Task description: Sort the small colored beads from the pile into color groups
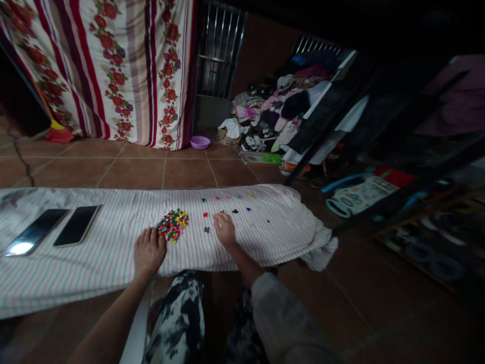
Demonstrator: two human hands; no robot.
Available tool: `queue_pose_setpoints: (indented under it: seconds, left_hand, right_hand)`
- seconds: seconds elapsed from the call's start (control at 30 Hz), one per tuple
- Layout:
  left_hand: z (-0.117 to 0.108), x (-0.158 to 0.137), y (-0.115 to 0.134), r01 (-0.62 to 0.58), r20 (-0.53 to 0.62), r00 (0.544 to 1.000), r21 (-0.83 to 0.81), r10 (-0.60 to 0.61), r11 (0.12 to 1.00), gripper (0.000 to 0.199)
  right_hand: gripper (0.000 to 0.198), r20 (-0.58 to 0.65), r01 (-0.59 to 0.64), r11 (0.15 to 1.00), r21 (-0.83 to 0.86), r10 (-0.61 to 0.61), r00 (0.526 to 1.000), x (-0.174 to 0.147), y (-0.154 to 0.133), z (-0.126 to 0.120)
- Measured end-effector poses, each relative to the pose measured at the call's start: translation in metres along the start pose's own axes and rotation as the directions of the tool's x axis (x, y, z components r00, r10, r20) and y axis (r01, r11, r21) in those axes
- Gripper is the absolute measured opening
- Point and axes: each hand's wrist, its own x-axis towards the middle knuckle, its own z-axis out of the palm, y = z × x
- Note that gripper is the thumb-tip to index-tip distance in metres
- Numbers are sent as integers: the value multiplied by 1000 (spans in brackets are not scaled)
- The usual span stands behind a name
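Note:
A heap of small multicoloured beads (173, 225) lies on a striped cloth (117, 237). My left hand (149, 251) rests palm down at the heap's near left edge, fingers stretched out and its fingertips touching or almost touching the beads. To the right, my right hand (225, 229) is over the cloth with thumb and fingers drawn together; whatever is between them is too small to make out. Around it sit little sorted clusters: red beads (205, 215), dark grey beads (206, 230), black beads (235, 211), purple beads (248, 209) and yellow beads (251, 196).
Two phones, a dark one (77, 226) and another with a bright reflection (36, 232), lie on the cloth's left part. Beyond are a floral curtain (132, 76), a purple basin (200, 142) and a clothes heap (280, 106). A dark slanted pole (318, 134) stands at right.

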Motion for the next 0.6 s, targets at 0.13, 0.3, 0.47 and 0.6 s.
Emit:
queue_pose_setpoints:
  seconds: [0.13,0.3,0.47,0.6]
  left_hand:
    - [-1,-1,-3,2,16,1000,-52,-1,999,39]
    - [-5,1,-1,4,39,999,-62,-2,998,38]
    - [-6,2,0,12,36,999,-36,-11,999,38]
    - [-4,1,0,8,19,1000,-12,-8,1000,39]
  right_hand:
    - [29,94,29,999,24,-31,995,-5,-17,15]
    - [30,96,-8,1000,22,6,995,-4,-18,19]
    - [33,-43,-144,989,-28,142,989,5,18,-11]
    - [37,-135,-308,926,-219,284,949,10,76,-62]
